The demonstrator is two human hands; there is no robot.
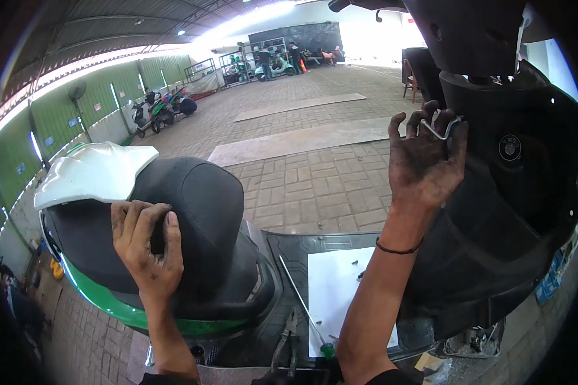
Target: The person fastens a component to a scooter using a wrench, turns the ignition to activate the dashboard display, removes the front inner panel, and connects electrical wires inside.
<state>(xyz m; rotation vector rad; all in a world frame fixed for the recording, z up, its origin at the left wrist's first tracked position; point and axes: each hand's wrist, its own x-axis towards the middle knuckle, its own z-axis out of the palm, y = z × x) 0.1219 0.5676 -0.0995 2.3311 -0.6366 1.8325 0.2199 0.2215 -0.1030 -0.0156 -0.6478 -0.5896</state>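
My left hand is raised in front of the black scooter seat. Its fingers are loosely curled, the thumb stands apart from the palm, and no object shows in it. Whether it touches the seat I cannot tell. A white body panel lies on the seat just beyond these fingers. My right hand is palm up beside the scooter's black front panel, its fingers curled around a thin bent silver rod. The ignition lock sits to the right of that hand.
On the footboard lies a white sheet with small dark parts, a long screwdriver and pliers. Wooden boards lie on the paved floor. Parked motorbikes and people are farther off.
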